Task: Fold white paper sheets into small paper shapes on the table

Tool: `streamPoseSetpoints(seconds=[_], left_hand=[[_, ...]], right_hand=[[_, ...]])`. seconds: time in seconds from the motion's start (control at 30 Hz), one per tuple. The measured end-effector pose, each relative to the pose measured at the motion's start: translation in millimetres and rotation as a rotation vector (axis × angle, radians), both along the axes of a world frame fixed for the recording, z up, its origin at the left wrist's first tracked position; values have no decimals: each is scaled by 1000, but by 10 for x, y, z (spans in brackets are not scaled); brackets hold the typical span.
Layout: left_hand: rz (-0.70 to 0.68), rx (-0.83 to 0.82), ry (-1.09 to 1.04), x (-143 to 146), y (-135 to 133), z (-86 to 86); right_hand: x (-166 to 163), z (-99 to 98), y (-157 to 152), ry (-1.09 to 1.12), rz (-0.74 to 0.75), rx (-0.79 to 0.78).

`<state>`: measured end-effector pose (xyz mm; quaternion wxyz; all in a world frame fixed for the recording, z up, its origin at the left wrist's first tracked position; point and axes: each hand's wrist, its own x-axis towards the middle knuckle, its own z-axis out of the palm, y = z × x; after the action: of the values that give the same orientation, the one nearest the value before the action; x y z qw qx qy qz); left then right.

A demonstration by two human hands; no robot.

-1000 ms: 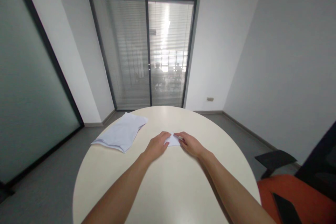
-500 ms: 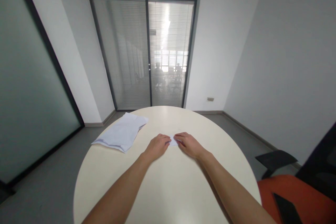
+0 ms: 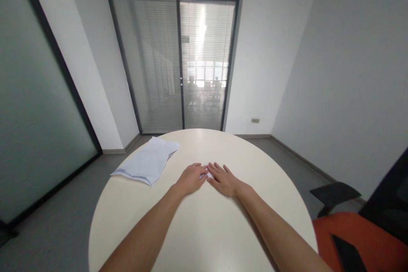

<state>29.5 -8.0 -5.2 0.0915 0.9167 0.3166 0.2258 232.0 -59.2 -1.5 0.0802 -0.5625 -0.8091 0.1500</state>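
On the round cream table (image 3: 204,231), a small piece of folded white paper (image 3: 204,175) lies mostly hidden under my hands. My left hand (image 3: 190,178) holds its left side, with the fingers bent over it. My right hand (image 3: 224,179) lies flat across its right side, palm down, fingers stretched and apart. The fingertips of both hands nearly meet over the paper. How the paper is folded cannot be made out.
Several loose white sheets (image 3: 149,159) lie in a pile at the table's far left. An orange chair (image 3: 372,242) with a black armrest (image 3: 336,195) stands by the right edge. A glass door with blinds (image 3: 159,72) is beyond the table.
My right hand has opened from a pinch on the paper's right side and flattened over it, shifting slightly left. My left hand stays nearly in place.
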Motion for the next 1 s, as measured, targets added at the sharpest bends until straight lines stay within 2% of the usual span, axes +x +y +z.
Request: streamPoseSetpoints(seconds=[0.43, 0.6, 1.0], left_hand=[[52, 15, 42, -7, -79, 108], [133, 31, 91, -16, -72, 136], [201, 64, 116, -25, -58, 125]], right_hand=[[31, 2, 5, 28, -39, 19], [71, -32, 27, 49, -46, 33], [110, -21, 50, 56, -36, 76]])
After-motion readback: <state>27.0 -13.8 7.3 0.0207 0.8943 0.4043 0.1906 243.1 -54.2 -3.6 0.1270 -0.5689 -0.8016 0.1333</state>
